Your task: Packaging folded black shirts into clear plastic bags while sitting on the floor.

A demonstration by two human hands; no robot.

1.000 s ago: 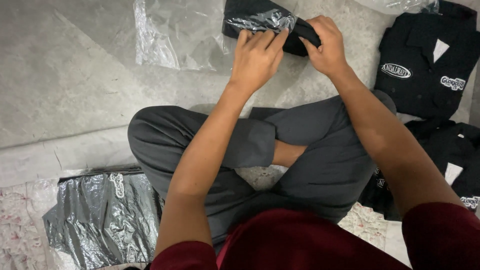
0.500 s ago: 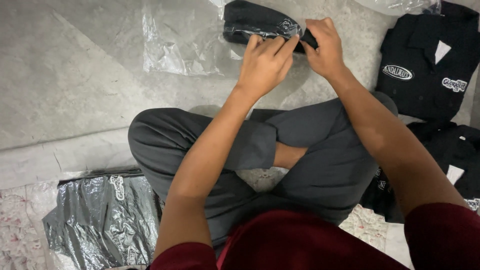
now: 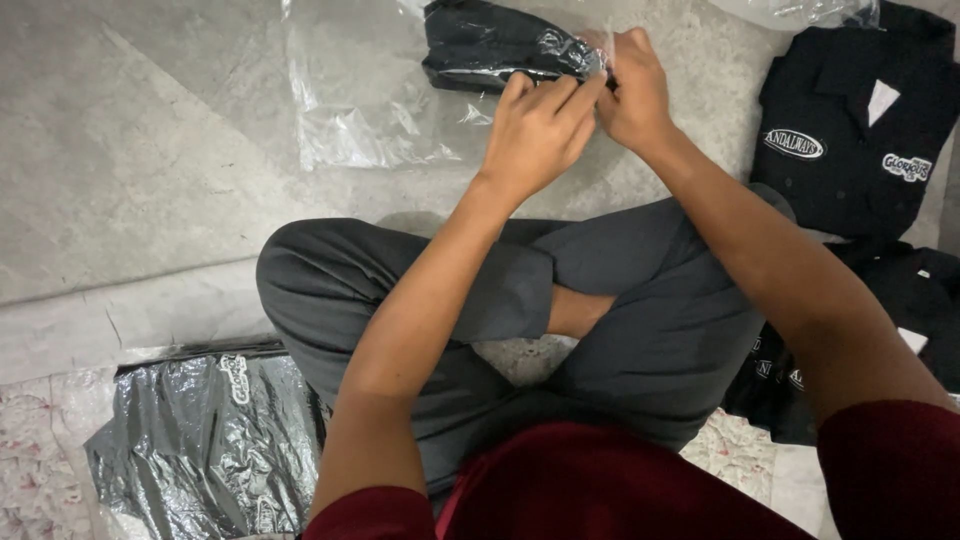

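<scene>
Left hand (image 3: 535, 130) and right hand (image 3: 628, 92) both pinching clear bag (image 3: 370, 95) mouth at top centre of frame, holding rolled black garment (image 3: 490, 45) tucked inside, lying on floor (image 3: 130, 150).

A single head-worn camera looks steeply down from above the seated person's chest, facing forward over crossed legs to the concrete floor (image 3: 130, 150). It sits close: the forearms fill the centre, and the left hand (image 3: 535, 130) and right hand (image 3: 630, 90) meet near the top edge. With only one view, no part of the scene is shared
</scene>
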